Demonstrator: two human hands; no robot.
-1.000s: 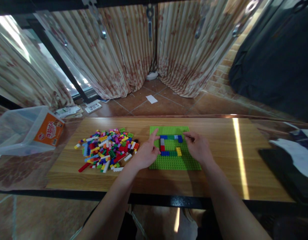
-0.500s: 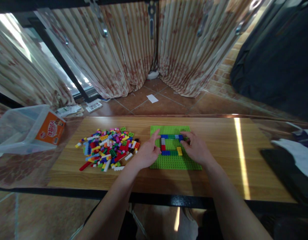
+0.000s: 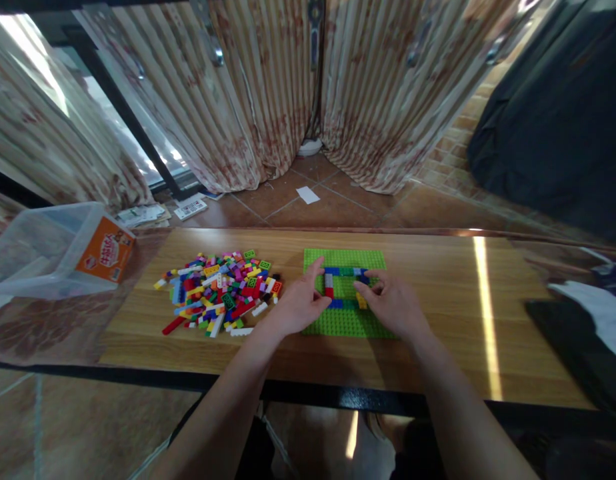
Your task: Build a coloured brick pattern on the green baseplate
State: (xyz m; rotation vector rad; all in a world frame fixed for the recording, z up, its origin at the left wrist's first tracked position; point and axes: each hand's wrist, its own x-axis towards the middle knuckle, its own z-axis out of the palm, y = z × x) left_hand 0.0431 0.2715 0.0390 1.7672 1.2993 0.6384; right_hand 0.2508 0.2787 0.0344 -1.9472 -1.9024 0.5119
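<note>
Hands are apart, one at each side of a square, light-green studded plastic baseplate [image 3: 343, 325] laid flat on the brown wood-grain table [image 3: 448, 267]. Left hand [image 3: 298, 305] is spread at the baseplate's left edge, thumb and index finger parted, nothing seen gripped. Right hand [image 3: 395, 303] is bent over the right part of the baseplate, thumb and index fingertips brought up to a dark-blue plastic brick [image 3: 365, 275]; whether it is gripped or only touched cannot be told. A rectangular outline of bricks is laid out between the hands: far row in blue, green and light blue, ended by the dark-blue brick; a grey brick [image 3: 329, 282] and a red brick [image 3: 329, 293] down the side nearest the left hand; near row in blue and green. A yellow plastic brick [image 3: 361, 303] is seated at the near corner beside the right thumb, partly covered. A loose heap of multicoloured plastic bricks [image 3: 221, 293] is spread left of the left hand. Farther left, a clear plastic bin with an orange label [image 3: 48, 233] is seen.
</note>
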